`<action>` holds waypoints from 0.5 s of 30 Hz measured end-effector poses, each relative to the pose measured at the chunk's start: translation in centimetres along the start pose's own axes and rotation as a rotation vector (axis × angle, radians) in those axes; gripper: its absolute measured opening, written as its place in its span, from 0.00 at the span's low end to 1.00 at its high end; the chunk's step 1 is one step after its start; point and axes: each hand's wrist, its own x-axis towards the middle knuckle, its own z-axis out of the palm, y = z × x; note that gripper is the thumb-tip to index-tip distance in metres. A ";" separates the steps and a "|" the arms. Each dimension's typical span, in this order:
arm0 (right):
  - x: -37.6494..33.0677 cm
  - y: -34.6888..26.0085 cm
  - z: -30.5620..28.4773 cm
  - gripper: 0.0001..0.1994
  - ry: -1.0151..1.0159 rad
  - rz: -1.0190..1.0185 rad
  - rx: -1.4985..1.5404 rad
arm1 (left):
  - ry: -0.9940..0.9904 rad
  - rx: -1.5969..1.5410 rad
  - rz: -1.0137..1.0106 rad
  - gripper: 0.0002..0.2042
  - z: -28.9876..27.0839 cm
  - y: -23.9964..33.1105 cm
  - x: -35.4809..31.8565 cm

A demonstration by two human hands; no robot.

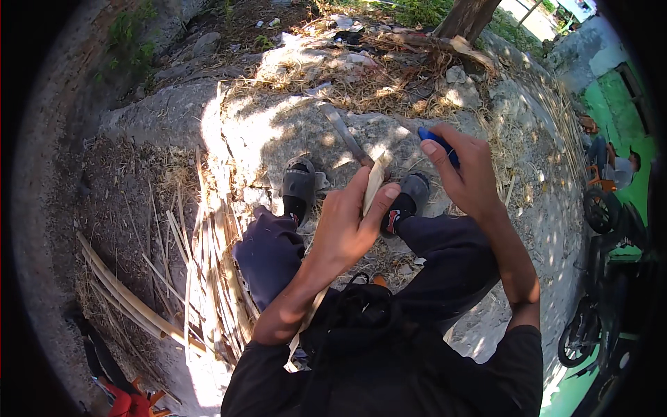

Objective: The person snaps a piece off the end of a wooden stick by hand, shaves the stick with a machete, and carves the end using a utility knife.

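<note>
A pale split strip, like bamboo or cane (376, 182), is gripped in my left hand (342, 226); its lower part runs back under my left forearm. Just beyond those fingers a long narrow blade (340, 131) points away to the far left. Its near end meets my fingertips, and I cannot tell whether they hold it. My right hand (467, 167), raised to the right and apart from the strip, is closed round a blue object (453, 154) that looks like a handle. The rest of that object is hidden by the fingers.
Several long pale strips (215, 278) lie heaped left of my legs, with thicker curved poles (128, 299) farther left. My shoes (299, 182) rest on rough stone before a tree trunk (467, 21). At right are parked motorcycles (580, 330) and a seated person (620, 170).
</note>
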 end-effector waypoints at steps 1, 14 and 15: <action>-0.1 0.2 0.1 0.15 0.000 0.001 -0.002 | -0.026 -0.044 -0.029 0.14 0.0 0.4 0.1; -1.2 -0.6 0.7 0.17 -0.246 -0.258 -0.081 | -0.480 -0.550 -0.239 0.25 -1.9 -0.9 0.7; -1.2 -0.7 0.8 0.17 -0.245 -0.263 -0.087 | -0.487 -0.585 -0.282 0.26 -2.0 -0.7 0.6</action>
